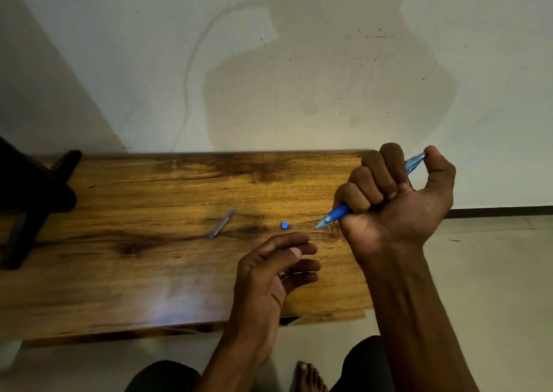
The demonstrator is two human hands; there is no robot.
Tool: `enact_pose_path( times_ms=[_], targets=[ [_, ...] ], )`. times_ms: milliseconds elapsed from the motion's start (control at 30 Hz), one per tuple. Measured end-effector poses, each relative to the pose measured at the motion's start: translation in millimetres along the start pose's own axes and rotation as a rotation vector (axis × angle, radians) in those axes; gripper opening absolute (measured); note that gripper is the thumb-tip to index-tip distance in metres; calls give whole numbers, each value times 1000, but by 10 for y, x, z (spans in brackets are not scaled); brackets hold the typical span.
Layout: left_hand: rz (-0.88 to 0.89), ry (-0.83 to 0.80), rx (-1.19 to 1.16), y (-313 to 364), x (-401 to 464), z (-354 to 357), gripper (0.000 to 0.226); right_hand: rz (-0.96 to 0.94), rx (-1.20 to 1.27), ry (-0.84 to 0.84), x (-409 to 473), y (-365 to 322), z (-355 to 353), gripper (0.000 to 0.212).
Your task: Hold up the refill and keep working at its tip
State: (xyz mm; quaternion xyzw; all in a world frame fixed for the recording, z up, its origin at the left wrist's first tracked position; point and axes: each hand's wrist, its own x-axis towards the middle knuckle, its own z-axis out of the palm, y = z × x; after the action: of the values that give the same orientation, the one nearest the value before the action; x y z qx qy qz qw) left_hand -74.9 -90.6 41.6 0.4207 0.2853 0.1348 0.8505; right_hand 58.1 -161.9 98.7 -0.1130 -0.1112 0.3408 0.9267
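Observation:
My right hand (395, 200) grips a blue pen (338, 213) in a fist, thumb on its top end, tip pointing down-left just above the wooden table (149, 272). My left hand (275, 272) hovers over the table's near right part, fingers loosely curved and holding nothing; a ring shows on one finger. A small blue piece (284, 225) lies on the table just beyond the left fingertips and left of the pen tip. A thin grey-violet tube (222, 224), like a pen refill, lies farther left.
A dark object (33, 200) with legs stands at the table's left end. A pale wall (269, 62) rises right behind the table's far edge. Tiled floor (493, 272) lies to the right. My knees and a bare foot (309, 376) are below the near edge.

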Motion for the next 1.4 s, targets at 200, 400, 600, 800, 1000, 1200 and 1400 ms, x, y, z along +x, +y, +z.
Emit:
enact_pose_path(
  times_ms=[200, 400, 600, 800, 1000, 1200, 1400],
  targets=[
    [25, -46, -56, 95, -57, 84, 28, -17, 5, 21, 3, 5, -20, 53],
    [59, -115, -97, 170, -113, 140, 25, -6, 1, -5, -3, -5, -29, 54],
    [69, -136, -100, 187, -131, 161, 28, -12, -20, -5, -3, -14, -13, 55],
    [56, -120, -97, 206, -147, 189, 29, -14, -9, -6, -1, -10, -24, 55],
    [50, -117, -97, 219, -150, 193, 29, -5, 5, -11, 2, -11, -43, 53],
    [47, -116, -97, 227, -167, 199, 29, 18, 10, -32, 0, -10, -46, 58],
    [37, -110, -124, 266, -181, 216, 28, 33, -29, 8, -10, -1, -7, 59]
  ],
)
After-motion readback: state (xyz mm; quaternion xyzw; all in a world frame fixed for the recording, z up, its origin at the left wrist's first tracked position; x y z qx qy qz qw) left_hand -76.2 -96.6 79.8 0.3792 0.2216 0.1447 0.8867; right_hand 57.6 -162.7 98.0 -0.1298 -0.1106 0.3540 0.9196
